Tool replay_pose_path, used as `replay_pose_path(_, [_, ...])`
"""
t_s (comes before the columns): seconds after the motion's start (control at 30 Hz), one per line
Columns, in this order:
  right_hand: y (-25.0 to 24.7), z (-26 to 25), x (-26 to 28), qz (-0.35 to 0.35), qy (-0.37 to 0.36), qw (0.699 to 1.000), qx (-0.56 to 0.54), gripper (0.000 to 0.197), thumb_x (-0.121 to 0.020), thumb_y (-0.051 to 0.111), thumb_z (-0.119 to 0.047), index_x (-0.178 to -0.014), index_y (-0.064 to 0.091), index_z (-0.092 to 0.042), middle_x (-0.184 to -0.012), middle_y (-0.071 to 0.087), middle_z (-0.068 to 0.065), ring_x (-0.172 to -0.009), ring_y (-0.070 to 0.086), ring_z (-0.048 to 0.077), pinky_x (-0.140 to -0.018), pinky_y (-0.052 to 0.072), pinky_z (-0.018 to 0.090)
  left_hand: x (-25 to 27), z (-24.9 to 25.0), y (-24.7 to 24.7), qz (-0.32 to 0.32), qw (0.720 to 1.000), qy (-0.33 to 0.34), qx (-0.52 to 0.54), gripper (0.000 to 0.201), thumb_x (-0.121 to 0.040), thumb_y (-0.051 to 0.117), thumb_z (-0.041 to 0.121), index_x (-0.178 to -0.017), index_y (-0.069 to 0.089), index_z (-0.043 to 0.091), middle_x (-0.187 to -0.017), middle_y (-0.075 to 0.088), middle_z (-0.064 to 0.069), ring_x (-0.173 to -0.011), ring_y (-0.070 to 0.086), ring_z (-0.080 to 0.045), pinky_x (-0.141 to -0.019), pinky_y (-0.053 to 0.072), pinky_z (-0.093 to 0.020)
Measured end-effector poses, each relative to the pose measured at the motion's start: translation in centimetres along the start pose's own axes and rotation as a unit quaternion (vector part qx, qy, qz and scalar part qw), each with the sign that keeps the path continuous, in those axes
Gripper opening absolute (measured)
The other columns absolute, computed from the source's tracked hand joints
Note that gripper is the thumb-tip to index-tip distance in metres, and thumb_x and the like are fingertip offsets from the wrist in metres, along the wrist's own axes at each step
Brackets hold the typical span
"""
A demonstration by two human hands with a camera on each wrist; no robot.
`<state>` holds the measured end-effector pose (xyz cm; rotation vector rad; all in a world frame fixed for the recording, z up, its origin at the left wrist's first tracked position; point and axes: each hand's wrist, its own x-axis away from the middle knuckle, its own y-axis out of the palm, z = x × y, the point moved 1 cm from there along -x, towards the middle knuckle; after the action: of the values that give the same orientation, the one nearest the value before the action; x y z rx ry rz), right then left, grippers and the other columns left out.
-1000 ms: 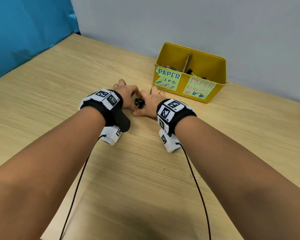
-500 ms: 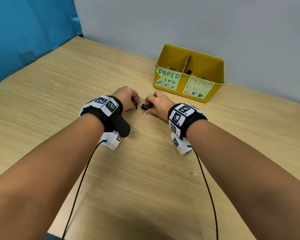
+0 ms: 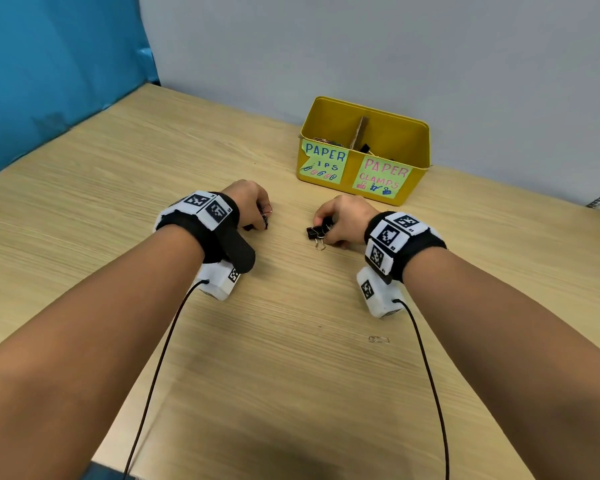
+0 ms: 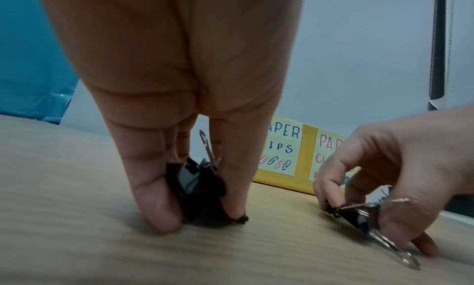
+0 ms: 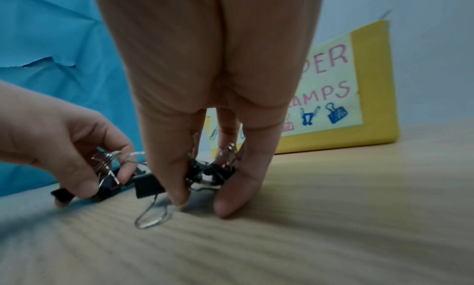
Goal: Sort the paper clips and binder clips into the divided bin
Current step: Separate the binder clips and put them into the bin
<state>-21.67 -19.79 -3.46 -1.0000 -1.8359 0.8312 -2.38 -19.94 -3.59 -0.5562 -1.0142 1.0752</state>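
Observation:
My left hand (image 3: 257,209) curls over black binder clips (image 4: 197,184) on the table and pinches them between thumb and fingers. My right hand (image 3: 336,223) pinches its own bunch of black binder clips (image 3: 317,232), whose wire handles (image 5: 153,214) touch the wood. The two hands sit apart, a short way in front of the yellow divided bin (image 3: 416,174). Its left label reads paper clips, its right label paper clamps. A cardboard divider (image 3: 359,131) splits it, with clips inside each half. One silver paper clip (image 3: 378,339) lies loose near my right forearm.
The light wood table (image 3: 118,168) stretches left and toward me. A grey wall stands right behind the bin, and a blue sheet (image 3: 49,64) covers the far left. Cables run from both wrist cameras along my forearms.
My hands were together over one heap of clips. They have drawn apart, each dragging a share of the binder clips, left leftward and right rightward.

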Motion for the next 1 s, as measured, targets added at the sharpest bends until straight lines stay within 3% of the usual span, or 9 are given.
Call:
replay_pose_path(0.1, [-0.2, 1.1, 0.6, 0.015, 0.019, 0.998, -0.063, 0.028, -0.073, 0.071, 0.0, -0.084, 0.065, -0.025, -0.109, 0.064, 0.006, -0.076, 0.063, 0.021, -0.057, 0.06, 0.028, 0.0, -0.5, 0.0, -0.004, 0.999, -0.004, 0.039, 0.022, -0.072, 0.072, -0.001, -0.09, 0.067, 0.011, -0.084, 0.062, -0.005, -0.068, 0.057, -0.019, -0.063, 0.055, -0.024])
replay_pose_path(0.27, [-1.2, 2.4, 1.6, 0.032, 0.04, 0.991, -0.126, 0.029, -0.073, 0.072, 0.001, -0.08, 0.064, -0.026, -0.112, 0.066, 0.011, -0.062, 0.062, 0.022, -0.058, 0.058, 0.029, 0.0, -1.0, -0.1, -0.018, 0.997, -0.005, 0.076, 0.021, -0.07, 0.075, -0.001, -0.085, 0.07, 0.011, -0.067, 0.059, 0.004, -0.063, 0.056, -0.014, -0.07, 0.056, -0.029])
replay_pose_path(0.4, [-4.3, 1.5, 2.4, 0.087, -0.006, 0.985, -0.15, 0.03, -0.076, 0.07, 0.0, -0.098, 0.067, -0.021, -0.113, 0.062, 0.004, -0.075, 0.063, 0.02, -0.059, 0.059, 0.023, -0.1, -0.2, -0.8, -0.012, 0.992, 0.02, 0.123, 0.02, -0.072, 0.073, -0.007, -0.071, 0.066, 0.012, -0.056, 0.06, 0.004, -0.047, 0.058, -0.006, -0.049, 0.055, -0.016])
replay_pose_path(0.47, [-7.1, 1.1, 2.3, 0.141, -0.026, 0.973, -0.179, 0.03, -0.077, 0.071, -0.004, -0.101, 0.066, -0.022, -0.107, 0.061, 0.002, -0.075, 0.068, 0.022, -0.062, 0.062, 0.028, -0.2, 1.7, -1.8, -0.002, 0.986, 0.048, 0.157, 0.024, -0.073, 0.071, -0.009, -0.067, 0.063, 0.013, -0.056, 0.06, 0.002, -0.037, 0.057, 0.0, -0.045, 0.054, -0.013])
replay_pose_path(0.53, [-10.0, 1.3, 1.7, 0.214, -0.032, 0.949, -0.227, 0.029, -0.075, 0.072, -0.003, -0.095, 0.065, -0.024, -0.106, 0.062, 0.005, -0.075, 0.068, 0.025, -0.064, 0.062, 0.034, -0.7, 4.7, -3.5, 0.02, 0.978, 0.092, 0.186, 0.024, -0.075, 0.069, -0.008, -0.068, 0.062, 0.014, -0.064, 0.062, -0.001, -0.039, 0.059, 0.0, -0.047, 0.054, -0.013])
replay_pose_path(0.63, [-12.9, 2.7, -0.2, 0.303, -0.002, 0.922, -0.242, 0.029, -0.076, 0.07, -0.004, -0.099, 0.065, -0.02, -0.104, 0.057, 0.005, -0.075, 0.062, 0.021, -0.052, 0.059, 0.024, -2.4, 10.0, -6.0, 0.044, 0.963, 0.165, 0.209, 0.027, -0.076, 0.068, -0.009, -0.067, 0.059, 0.015, -0.05, 0.065, 0.008, -0.039, 0.059, 0.002, -0.047, 0.054, -0.014])
replay_pose_path(0.77, [-13.1, 4.4, -2.3, 0.281, 0.08, 0.936, -0.198, 0.028, -0.08, 0.065, -0.009, -0.106, 0.065, -0.02, -0.095, 0.058, 0.003, -0.082, 0.064, 0.025, -0.068, 0.06, 0.036, -5.8, 15.8, -6.9, 0.082, 0.965, 0.199, 0.148, 0.029, -0.073, 0.069, -0.003, -0.062, 0.057, 0.022, -0.061, 0.062, 0.008, -0.054, 0.059, -0.008, -0.045, 0.051, -0.014])
replay_pose_path(0.87, [-12.3, 5.1, -2.7, 0.237, 0.092, 0.936, -0.244, 0.038, -0.085, 0.057, -0.008, -0.122, 0.06, -0.018, -0.112, 0.061, 0.01, -0.093, 0.063, 0.027, -0.074, 0.059, 0.046, -7.7, 18.3, -6.1, 0.12, 0.969, 0.196, 0.094, 0.016, -0.073, 0.069, 0.005, -0.076, 0.064, 0.02, -0.073, 0.061, 0.0, -0.071, 0.057, -0.016, -0.054, 0.047, -0.016])
replay_pose_path(1.0, [-11.8, 6.1, -2.3, 0.274, 0.093, 0.914, -0.285, 0.036, -0.088, 0.046, -0.003, -0.118, 0.063, -0.016, -0.122, 0.058, 0.009, -0.095, 0.058, 0.023, -0.067, 0.06, 0.044, -9.3, 19.1, -4.6, 0.113, 0.976, 0.179, 0.045, 0.022, -0.074, 0.073, 0.013, -0.094, 0.065, 0.021, -0.071, 0.057, 0.005, -0.064, 0.054, -0.012, -0.046, 0.042, -0.01])
